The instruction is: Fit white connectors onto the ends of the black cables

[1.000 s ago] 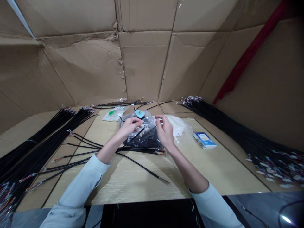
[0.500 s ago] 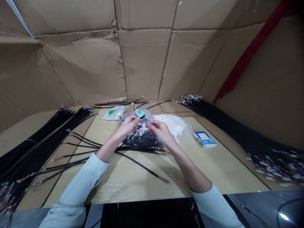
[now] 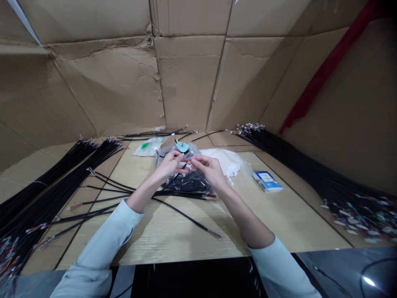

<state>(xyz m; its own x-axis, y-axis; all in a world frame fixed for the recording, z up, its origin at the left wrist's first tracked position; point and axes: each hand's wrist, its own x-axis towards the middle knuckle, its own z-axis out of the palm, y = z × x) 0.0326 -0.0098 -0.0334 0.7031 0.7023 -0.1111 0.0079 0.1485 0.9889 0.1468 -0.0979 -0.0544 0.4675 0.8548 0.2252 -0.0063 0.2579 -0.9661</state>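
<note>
Cardboard sheets point(image 3: 186, 74) line the walls in front of me, with a red strip point(image 3: 325, 62) running down the right side. On the pale wood tabletop point(image 3: 173, 236), long bundles of black cables lie to the left point(image 3: 62, 182) and right point(image 3: 294, 161), their wire ends fanned out. Loose black cables point(image 3: 186, 194) cross the middle. Straight ahead sits a clear plastic bag point(image 3: 173, 163) packed with dark cable, with a teal tag point(image 3: 182, 147) at its far edge. Beside it lie a white bag of small parts point(image 3: 225, 159), a small bag with a green label point(image 3: 147, 147), and a blue-and-white box point(image 3: 267, 181).

My left hand point(image 3: 169, 163) and right hand point(image 3: 211, 169) are raised over the clear bag, fingers pinched and tips nearly meeting. A thin black cable point(image 3: 176, 176) slants up from the bag, its long axis running toward the gap between my hands, with my left hand nearer. Its tip disappears behind my fingers, so I cannot tell whether either grip is clamped on it. The bag's contents are hard to make out through the glare.
</note>
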